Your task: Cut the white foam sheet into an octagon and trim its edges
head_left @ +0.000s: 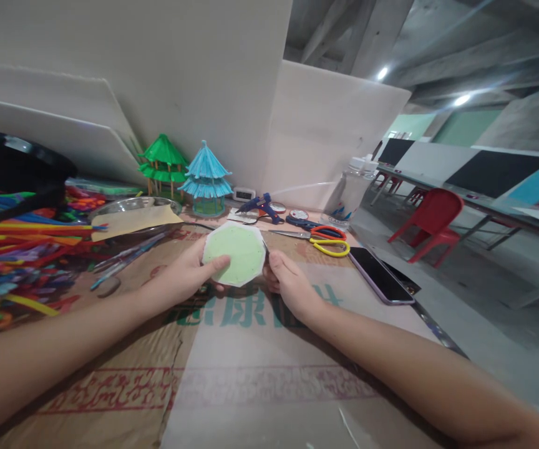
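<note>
Desk (124, 393): one, its near surface printed brown cardboard with a pale translucent sheet over the right part.
Hands: two; the left hand (193, 271) clamped on the octagon's left side, thumb across its face; the right hand (295, 287) curled at the right edge, but I cannot tell whether it grips the rim or a thin dark sliver there.
Green octagon (241, 249): one, white-edged, raised just above the desk between the hands.
Handling: likely light and fairly stiff, not slippery, easily dented; best held by opposite rims.
Phone (384, 277): one, right, screen dark.
Scissors (313, 237): one pair, one red handle and one yellow, beyond the right hand.
Coloured strips (49, 234): left, too many and blurred to count.
Metal bowl (145, 203): one, with one yellowish sheet (138, 221) across it.
Glue gun (255, 204): one, blue.
Model pavilions: two, green (161, 153) and blue (205, 168).
Clear bottle (347, 196): one.
Red chair (431, 212): one nearest; others behind, partly hidden.
</note>
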Available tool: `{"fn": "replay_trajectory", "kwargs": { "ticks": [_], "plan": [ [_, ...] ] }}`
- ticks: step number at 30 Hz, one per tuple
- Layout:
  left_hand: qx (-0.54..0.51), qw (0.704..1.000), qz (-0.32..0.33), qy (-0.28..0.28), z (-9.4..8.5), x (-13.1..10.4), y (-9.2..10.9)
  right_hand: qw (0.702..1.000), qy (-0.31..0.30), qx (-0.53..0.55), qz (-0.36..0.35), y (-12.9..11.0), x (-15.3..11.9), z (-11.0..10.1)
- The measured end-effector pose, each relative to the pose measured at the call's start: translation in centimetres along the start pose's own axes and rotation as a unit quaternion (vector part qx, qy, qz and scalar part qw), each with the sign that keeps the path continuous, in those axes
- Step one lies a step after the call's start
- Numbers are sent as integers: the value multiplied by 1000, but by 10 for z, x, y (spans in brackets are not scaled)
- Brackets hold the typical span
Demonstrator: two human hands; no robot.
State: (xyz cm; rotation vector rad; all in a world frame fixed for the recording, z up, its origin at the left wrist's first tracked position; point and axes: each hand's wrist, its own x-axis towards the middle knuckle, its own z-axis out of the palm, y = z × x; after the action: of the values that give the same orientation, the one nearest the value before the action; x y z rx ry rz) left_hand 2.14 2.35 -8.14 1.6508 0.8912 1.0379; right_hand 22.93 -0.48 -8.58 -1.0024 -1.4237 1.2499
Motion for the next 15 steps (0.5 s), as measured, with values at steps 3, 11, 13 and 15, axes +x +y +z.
{"fn": "replay_trajectory", "kwargs": {
  "ticks": [3, 11, 13, 15],
  "plan": [
    [2, 1000, 8, 14, 1, -1, 0, 1000, -9, 21, 7, -1, 0, 1],
    [-7, 997, -12, 71, -6, 1, -1, 997, 36, 62, 0, -2, 3, -1],
    [31, 997, -16, 71, -6, 1, -1, 998, 40, 55, -2, -5, 4, -2],
    [57, 997, -21, 55, -6, 0, -1, 999, 35, 29, -9, -7, 4, -3]
  ]
}}
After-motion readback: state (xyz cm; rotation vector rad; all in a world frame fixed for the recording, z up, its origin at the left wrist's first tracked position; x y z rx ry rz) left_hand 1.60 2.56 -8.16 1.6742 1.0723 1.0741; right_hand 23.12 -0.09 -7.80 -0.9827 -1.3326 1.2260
